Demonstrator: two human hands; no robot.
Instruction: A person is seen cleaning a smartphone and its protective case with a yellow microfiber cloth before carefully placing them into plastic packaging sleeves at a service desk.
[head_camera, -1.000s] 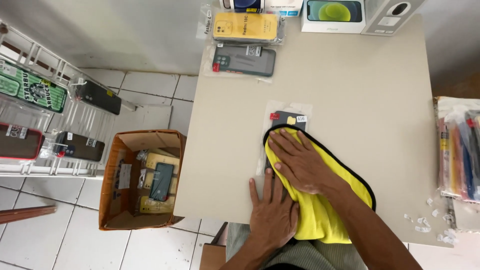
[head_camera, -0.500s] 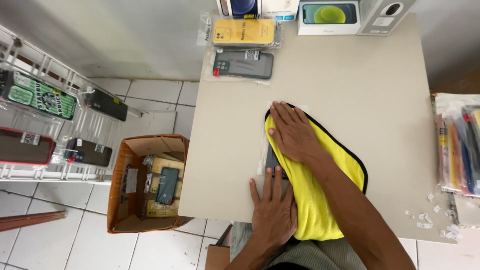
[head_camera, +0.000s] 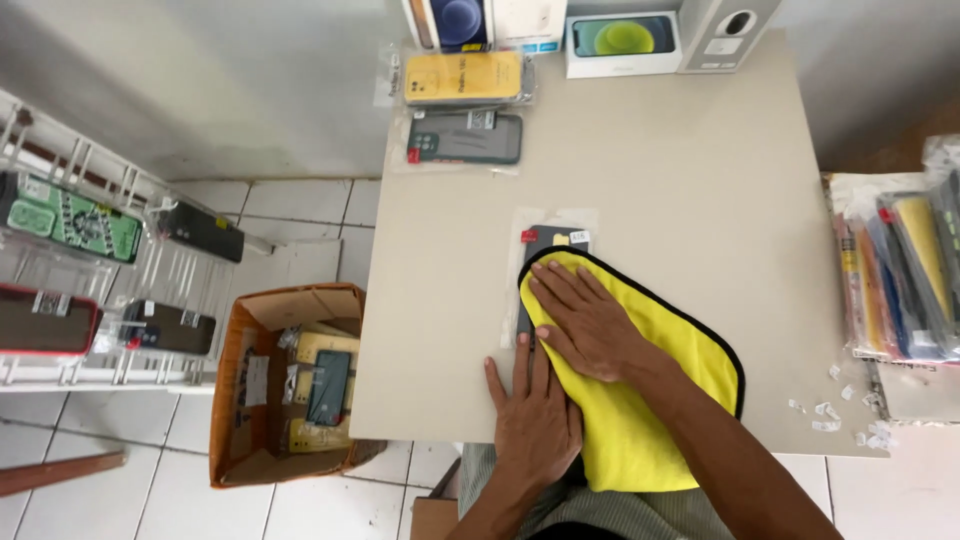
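The right hand (head_camera: 585, 325) lies flat, fingers spread, palm down on a yellow microfibre cloth (head_camera: 650, 400) with a black hem; it grips nothing and presses the cloth onto a dark phone case in a clear sleeve (head_camera: 548, 245). Only the far end of the case shows beyond the fingertips; the rest lies under the cloth. Just nearside of this hand, the left hand (head_camera: 535, 420) also lies open and flat, fingers extended along the near end of the sleeve, apparently pinning it to the beige table (head_camera: 690, 180). The step in hand reads as wiping the packaged case. The next stroke calls for steady downward pressure from the left hand so the sleeve does not slide, with the cloth carried over the uncovered far end. Well beyond the hands lie a yellow case (head_camera: 462, 78) and a grey case (head_camera: 465, 138), both bagged.
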